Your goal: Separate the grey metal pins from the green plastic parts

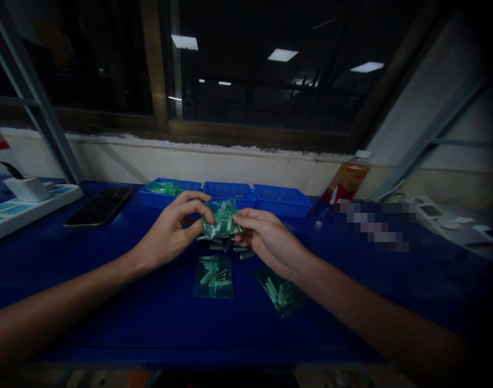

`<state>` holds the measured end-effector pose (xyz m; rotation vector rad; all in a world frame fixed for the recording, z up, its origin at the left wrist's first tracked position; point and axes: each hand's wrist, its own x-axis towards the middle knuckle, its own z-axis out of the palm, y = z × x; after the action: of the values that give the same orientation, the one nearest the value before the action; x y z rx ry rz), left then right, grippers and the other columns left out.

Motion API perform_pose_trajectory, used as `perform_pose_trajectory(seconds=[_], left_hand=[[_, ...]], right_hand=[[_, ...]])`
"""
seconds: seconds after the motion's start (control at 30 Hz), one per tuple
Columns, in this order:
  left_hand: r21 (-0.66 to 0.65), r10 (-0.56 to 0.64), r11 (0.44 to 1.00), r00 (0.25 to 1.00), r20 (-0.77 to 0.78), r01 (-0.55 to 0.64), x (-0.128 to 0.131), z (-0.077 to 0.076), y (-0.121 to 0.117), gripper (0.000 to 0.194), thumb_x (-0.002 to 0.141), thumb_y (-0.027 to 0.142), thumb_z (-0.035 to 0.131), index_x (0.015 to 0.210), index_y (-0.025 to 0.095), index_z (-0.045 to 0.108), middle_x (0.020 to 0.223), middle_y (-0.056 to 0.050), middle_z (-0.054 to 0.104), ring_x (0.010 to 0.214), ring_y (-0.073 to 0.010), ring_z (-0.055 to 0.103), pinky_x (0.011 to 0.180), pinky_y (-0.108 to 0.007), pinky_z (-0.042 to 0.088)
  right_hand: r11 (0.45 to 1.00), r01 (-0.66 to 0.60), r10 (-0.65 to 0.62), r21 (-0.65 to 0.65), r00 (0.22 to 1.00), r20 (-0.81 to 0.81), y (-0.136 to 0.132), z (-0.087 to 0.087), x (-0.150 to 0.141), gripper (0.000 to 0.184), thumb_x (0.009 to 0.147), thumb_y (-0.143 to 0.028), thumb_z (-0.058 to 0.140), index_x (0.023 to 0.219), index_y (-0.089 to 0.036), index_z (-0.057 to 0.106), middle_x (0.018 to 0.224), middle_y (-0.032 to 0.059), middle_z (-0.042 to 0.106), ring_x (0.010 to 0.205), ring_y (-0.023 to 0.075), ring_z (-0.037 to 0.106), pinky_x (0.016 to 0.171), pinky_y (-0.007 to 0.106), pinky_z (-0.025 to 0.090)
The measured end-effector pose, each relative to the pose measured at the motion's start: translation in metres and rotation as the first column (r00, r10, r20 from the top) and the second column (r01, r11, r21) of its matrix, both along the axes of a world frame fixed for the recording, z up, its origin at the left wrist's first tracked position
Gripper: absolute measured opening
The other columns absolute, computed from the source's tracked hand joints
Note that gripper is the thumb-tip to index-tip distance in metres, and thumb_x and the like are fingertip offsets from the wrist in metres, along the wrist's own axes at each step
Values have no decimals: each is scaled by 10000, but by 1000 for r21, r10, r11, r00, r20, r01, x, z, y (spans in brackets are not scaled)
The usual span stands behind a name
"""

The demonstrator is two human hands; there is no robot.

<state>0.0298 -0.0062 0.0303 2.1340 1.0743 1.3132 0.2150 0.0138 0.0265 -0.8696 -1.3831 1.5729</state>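
Note:
Between my two hands, above the blue table, is a small green plastic bag (pixel 222 222) with light pieces inside. My left hand (pixel 171 229) pinches the bag's left side, fingers bent. The right edge is gripped by my right hand (pixel 268 234) between thumb and fingers. Just below and behind lie several small metal pieces (pixel 217 246), partly hidden by the bag and hands. Nearer to me, a flat green bag (pixel 214 277) holds pale plugs and screws. A similar bag (pixel 280 293) lies tilted under my right forearm, partly covered by it.
Three blue bins stand along the wall: the left bin (pixel 149 199) holds green bags, beside a middle bin (pixel 226 189) and a right bin (pixel 282 202). A phone (pixel 98 207) and a power strip (pixel 64 196) lie left. An orange packet (pixel 346 182) stands back right.

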Motion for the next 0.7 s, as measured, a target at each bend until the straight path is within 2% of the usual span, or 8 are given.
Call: perform_pose_trajectory(seconds=[0.07, 0.13, 0.27, 0.37, 0.47, 0.57, 0.63, 0.7], left_hand=[[-35, 10, 999, 1000, -1, -10, 0, -1, 2, 102, 769, 164, 503, 739, 164, 601, 991, -58, 511, 1002, -187, 469, 840, -302, 364], [-162, -11, 987, 998, 64, 21, 0, -2, 4, 101, 773, 192, 504, 775, 170, 603, 842, -28, 545, 828, -160, 513, 753, -285, 387], [-457, -17, 883, 980, 196, 107, 0, 0, 5, 140, 754, 273, 546, 797, 161, 616, 773, -17, 583, 656, -133, 494, 611, -249, 369], [-598, 32, 792, 969, 244, 124, -2, 2, 5, 327, 770, 445, 505, 775, 147, 642, 796, -47, 597, 631, -138, 490, 582, -251, 359], [-743, 76, 638, 943, 323, 203, -4, 2, 7, 547, 763, 608, 390, 760, 131, 659, 744, -65, 592, 554, -127, 470, 524, -246, 339], [-802, 96, 509, 905, 414, 313, -3, 3, 8, 533, 757, 606, 410, 732, 127, 640, 694, -51, 582, 509, -108, 452, 494, -233, 328], [-780, 108, 518, 878, 467, 351, -1, 3, 7, 346, 759, 470, 528, 721, 135, 609, 662, -17, 560, 510, -91, 454, 507, -217, 340], [-732, 95, 571, 857, 507, 370, 1, 3, 5, 162, 743, 299, 603, 722, 141, 578, 653, 12, 539, 520, -72, 459, 534, -202, 358]], right_hand=[[997, 47, -47, 55, 999, 7, 0, 0, 0, 120, 701, -249, 611, 711, -165, 526, 664, -13, 529, 520, 68, 491, 463, 208, 328], [988, 98, -102, 122, 994, 25, 1, -1, -1, 126, 701, -244, 598, 748, -185, 497, 634, -35, 507, 514, 74, 496, 466, 212, 333], [929, 172, -212, 329, 973, 90, 4, -3, -1, 125, 722, -243, 562, 805, -206, 477, 576, -62, 461, 512, 87, 486, 484, 227, 357], [812, 174, -304, 557, 941, 150, 4, -4, -1, 65, 745, -225, 545, 786, -205, 498, 598, -48, 475, 550, 96, 480, 525, 246, 383], [632, 111, -383, 767, 905, 184, -2, -3, 0, 35, 781, -188, 509, 778, -212, 534, 692, -21, 536, 649, 112, 516, 615, 270, 412], [480, -35, -367, 877, 899, 237, -8, -1, 3, 120, 796, -137, 483, 801, -221, 568, 772, -7, 569, 738, 122, 539, 695, 283, 424], [433, -101, -343, 896, 901, 267, -11, 1, 3, 157, 790, -113, 478, 814, -228, 581, 802, 0, 565, 777, 127, 541, 721, 291, 429], [422, -86, -371, 902, 892, 259, -10, 1, 3, 169, 771, -103, 481, 790, -231, 590, 849, 12, 545, 836, 142, 532, 764, 313, 423]])
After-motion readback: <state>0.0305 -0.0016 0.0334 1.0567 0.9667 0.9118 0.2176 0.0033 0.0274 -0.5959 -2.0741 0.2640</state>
